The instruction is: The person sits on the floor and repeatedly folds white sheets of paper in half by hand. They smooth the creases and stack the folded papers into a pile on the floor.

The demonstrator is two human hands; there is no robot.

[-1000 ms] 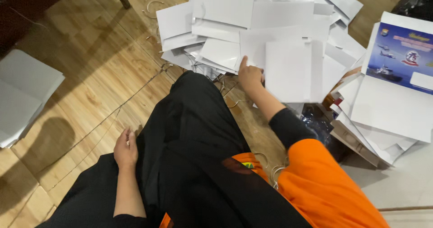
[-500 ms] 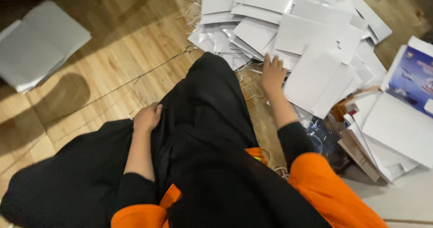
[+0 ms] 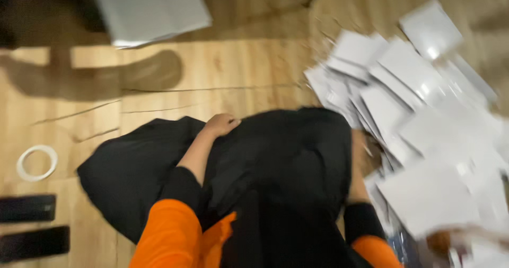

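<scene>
At the left edge of the wooden floor [image 3: 159, 88] a white tape ring [image 3: 36, 162] is seen above two dark flat objects [image 3: 29, 225]. The left hand [image 3: 221, 124] is curled, empty, on the black garment [image 3: 275, 167]. The right hand is hidden behind the knee, its grip untellable, beside the white sheets [image 3: 424, 141] heaped toward the right edge; one sheet is best lifted by a free corner.
</scene>
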